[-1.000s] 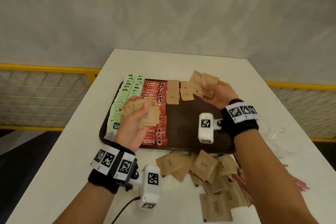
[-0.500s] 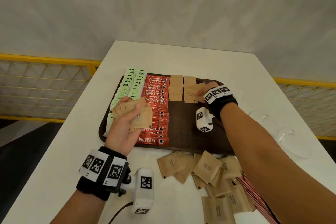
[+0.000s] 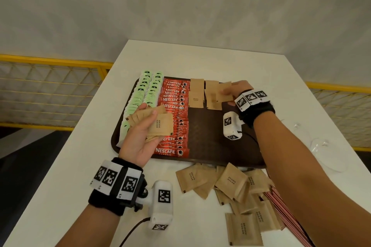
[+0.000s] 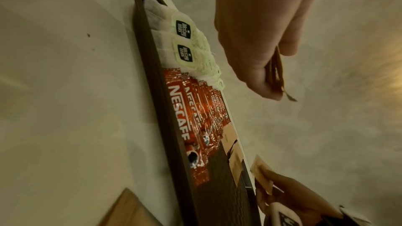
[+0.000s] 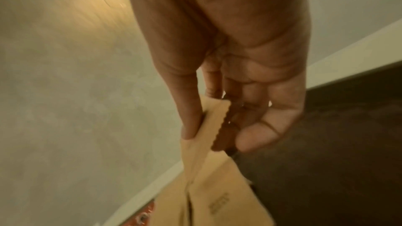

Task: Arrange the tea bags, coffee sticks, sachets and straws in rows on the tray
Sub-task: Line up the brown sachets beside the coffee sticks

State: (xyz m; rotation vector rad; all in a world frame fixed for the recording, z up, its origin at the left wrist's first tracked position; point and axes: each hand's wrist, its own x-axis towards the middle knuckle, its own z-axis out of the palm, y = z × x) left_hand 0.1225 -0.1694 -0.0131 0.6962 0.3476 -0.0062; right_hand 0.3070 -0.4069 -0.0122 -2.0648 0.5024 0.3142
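Note:
A dark brown tray (image 3: 216, 146) lies on the white table. Two rows of green tea bags (image 3: 148, 90) fill its left side, and a row of red Nescafe coffee sticks (image 3: 174, 118) runs beside them. Brown sugar sachets (image 3: 196, 94) lie at the tray's far end. My left hand (image 3: 140, 132) hovers over the tea bags and holds a fanned stack of sachets (image 3: 154, 122), also seen edge-on (image 4: 276, 68). My right hand (image 3: 232, 92) pinches a sachet (image 3: 225, 92) over the far row, thumb against fingers (image 5: 215, 126).
Loose brown sachets (image 3: 230, 182) lie scattered on the table in front of the tray. Red-striped straws (image 3: 289, 218) lie under my right forearm. Clear plastic packaging (image 3: 321, 146) sits at the right. A yellow railing (image 3: 54, 62) runs beyond the table's left edge.
My right hand has gone forward and down from mid-air to the far row of sachets on the tray. My left hand has stayed over the tea bags with its stack.

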